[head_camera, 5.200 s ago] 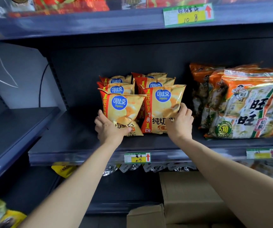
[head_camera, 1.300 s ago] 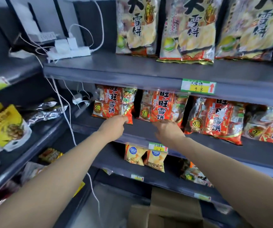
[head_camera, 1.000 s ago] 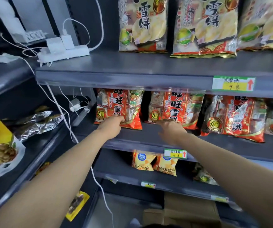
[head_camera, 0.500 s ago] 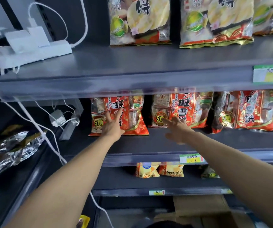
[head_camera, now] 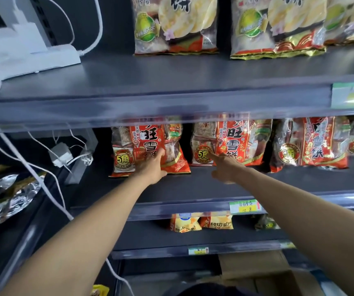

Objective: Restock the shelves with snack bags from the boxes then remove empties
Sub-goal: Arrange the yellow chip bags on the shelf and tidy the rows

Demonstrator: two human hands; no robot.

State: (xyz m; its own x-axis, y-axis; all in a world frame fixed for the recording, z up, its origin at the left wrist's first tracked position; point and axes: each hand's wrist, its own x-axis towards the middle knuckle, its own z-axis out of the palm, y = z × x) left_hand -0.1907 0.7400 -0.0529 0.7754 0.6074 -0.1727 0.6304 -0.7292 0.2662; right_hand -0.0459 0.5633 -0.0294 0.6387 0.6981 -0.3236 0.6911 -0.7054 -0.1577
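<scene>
Red rice-cracker bags stand in a row on the middle shelf (head_camera: 193,184). My left hand (head_camera: 152,167) reaches to the leftmost red bag (head_camera: 127,146) and its straight fingers press on the bag's front. My right hand (head_camera: 225,167) is stretched toward the second red bag (head_camera: 236,137), one finger touching its lower front, the other fingers loosely curled. A third red bag (head_camera: 312,142) stands to the right. Yellow chip bags (head_camera: 184,224) sit on the shelf below. A cardboard box (head_camera: 255,270) lies on the floor under the shelves.
Large pale rice-cracker bags (head_camera: 176,24) stand on the top shelf. A white power strip (head_camera: 28,58) with cables lies at that shelf's left end; more cables and an adapter (head_camera: 61,153) hang beside the leftmost red bag. Silver foil bags (head_camera: 3,195) lie on the left side shelf.
The view has risen from the chip shelf to the red-bag shelf. Both hands have moved up and forward onto the fronts of the two left red bags.
</scene>
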